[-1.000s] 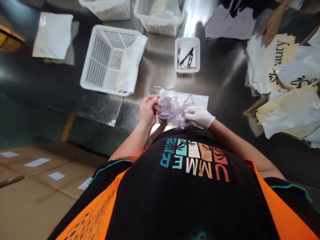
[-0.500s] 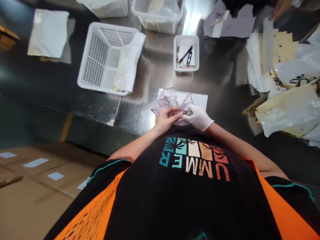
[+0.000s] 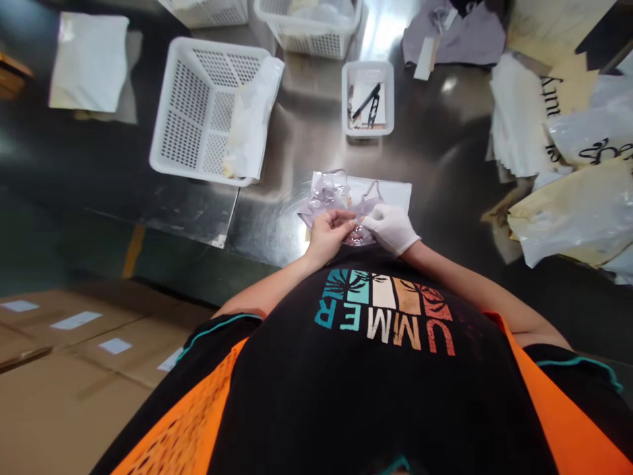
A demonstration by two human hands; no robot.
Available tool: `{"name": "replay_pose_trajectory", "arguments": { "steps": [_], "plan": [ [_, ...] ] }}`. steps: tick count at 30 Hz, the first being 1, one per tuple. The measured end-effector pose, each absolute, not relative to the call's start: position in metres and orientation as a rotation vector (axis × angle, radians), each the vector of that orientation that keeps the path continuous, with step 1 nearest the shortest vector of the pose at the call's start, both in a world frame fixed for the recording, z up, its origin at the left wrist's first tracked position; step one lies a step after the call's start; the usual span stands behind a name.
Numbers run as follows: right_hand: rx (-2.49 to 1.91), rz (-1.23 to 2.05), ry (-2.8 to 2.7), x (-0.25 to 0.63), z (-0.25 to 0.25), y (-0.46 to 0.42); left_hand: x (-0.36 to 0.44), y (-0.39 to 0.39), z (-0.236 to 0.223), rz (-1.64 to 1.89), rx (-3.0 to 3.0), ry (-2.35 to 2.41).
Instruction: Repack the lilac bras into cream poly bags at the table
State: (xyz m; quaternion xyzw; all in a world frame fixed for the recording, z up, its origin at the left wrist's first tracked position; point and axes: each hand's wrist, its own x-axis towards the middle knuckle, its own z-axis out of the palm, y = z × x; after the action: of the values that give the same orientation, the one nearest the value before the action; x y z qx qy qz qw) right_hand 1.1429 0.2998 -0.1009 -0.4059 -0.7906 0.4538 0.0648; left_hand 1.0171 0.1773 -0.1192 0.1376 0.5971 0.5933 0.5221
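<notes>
A small pale-lilac garment with thin straps (image 3: 330, 198) lies bunched on a white sheet (image 3: 395, 192) at the near edge of the steel table (image 3: 297, 152). My bare left hand (image 3: 329, 232) is closed, its fingers pinching the garment's near edge. My right hand (image 3: 391, 227), in a white glove, is closed on the same garment just to the right. The two hands nearly touch above the table edge, close to my body.
A large white perforated basket (image 3: 198, 112) with a clear bag draped over its rim stands at the left. A small white tray (image 3: 368, 99) holding snips sits behind the garment. More baskets (image 3: 306, 26) stand at the back. Printed plastic bags (image 3: 568, 152) pile up at the right. Cardboard boxes (image 3: 64, 356) lie lower left.
My left hand moved right along the garment to meet the gloved right hand, and the garment came down from the air onto the white sheet. The other person's hand at upper right has gone.
</notes>
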Motion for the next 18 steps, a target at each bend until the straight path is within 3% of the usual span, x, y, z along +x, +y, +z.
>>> {"name": "replay_pose_trajectory", "arguments": {
  "steps": [8,18],
  "plan": [
    [-1.165,1.496,-2.306,1.141,-0.090,0.301,1.017,0.174,-0.115,1.381,0.402,1.387],
    [-1.212,1.371,-2.374,1.136,-0.079,0.293,1.023,0.173,-0.114,1.418,0.487,1.374]
  ]
}}
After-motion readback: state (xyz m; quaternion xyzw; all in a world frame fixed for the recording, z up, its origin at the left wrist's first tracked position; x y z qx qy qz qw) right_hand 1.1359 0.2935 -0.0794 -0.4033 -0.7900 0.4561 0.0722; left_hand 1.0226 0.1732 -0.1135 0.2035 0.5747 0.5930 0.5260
